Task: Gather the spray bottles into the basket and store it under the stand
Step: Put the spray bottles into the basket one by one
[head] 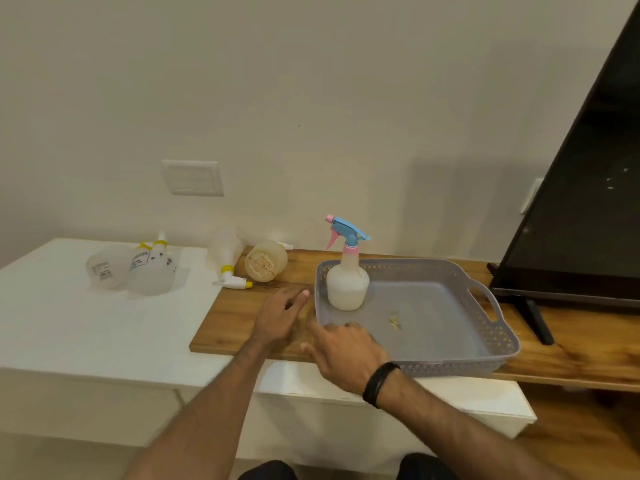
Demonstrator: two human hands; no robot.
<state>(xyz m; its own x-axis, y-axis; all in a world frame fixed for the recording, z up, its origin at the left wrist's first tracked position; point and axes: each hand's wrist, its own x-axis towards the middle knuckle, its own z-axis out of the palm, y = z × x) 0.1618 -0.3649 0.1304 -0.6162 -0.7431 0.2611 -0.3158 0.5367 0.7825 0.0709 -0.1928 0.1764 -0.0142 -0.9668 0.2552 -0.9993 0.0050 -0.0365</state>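
A grey perforated basket (498, 337) sits on the wooden stand top (242, 313). A white spray bottle with a blue and pink trigger (347, 271) stands upright in the basket's far left corner. To the left, several clear bottles with yellow and white sprayers lie on their sides: two (107, 266) (154, 271) on the white surface, one (225, 258) across the stand's edge and a yellowish one (266, 260) on the wood. My left hand (282, 315) hovers over the wood left of the basket, fingers apart and empty. My right hand (346, 351) is at the basket's near left corner, empty.
A white cabinet top (86, 327) adjoins the stand on the left. A black TV screen (575, 188) on a stand leg (538, 322) takes up the right side. The wall carries a switch plate (193, 178). A small scrap (394, 322) lies in the basket.
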